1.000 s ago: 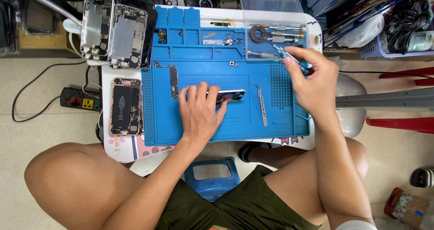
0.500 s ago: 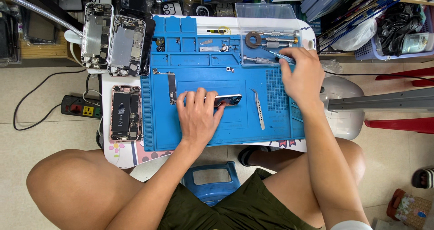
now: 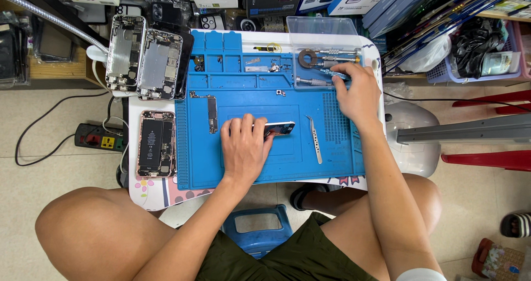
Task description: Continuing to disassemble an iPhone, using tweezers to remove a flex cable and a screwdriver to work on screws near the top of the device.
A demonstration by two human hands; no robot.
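Two bare hands at work over a blue repair mat (image 3: 249, 93) on a small white table (image 3: 138, 195). Left hand (image 3: 243, 148) laid flat near the mat's middle, fingers spread and relaxed, fingertips pressing down on a dark phone part (image 3: 279, 128) (only its right end visible past the fingers). Right hand (image 3: 357, 93) up at the mat's far right corner, fingers pinched around a slim blue-handled screwdriver (image 3: 332, 72) at the edge of a clear tool tray (image 3: 323, 27). More drivers and a round metal tool lying in that tray. Metal tweezers (image 3: 315, 140) on the mat between the two hands, touching neither. Narrow circuit board (image 3: 212, 111) lying left of the left hand, just apart from it. Small screws and brackets scattered in the mat's upper compartments, too small to tell apart. Open rose-coloured phone body (image 3: 156, 144) with its battery showing, just off the mat's left edge. Two silver phone housings (image 3: 144, 57) side by side above it. Black power strip (image 3: 99, 137) on the floor at left.
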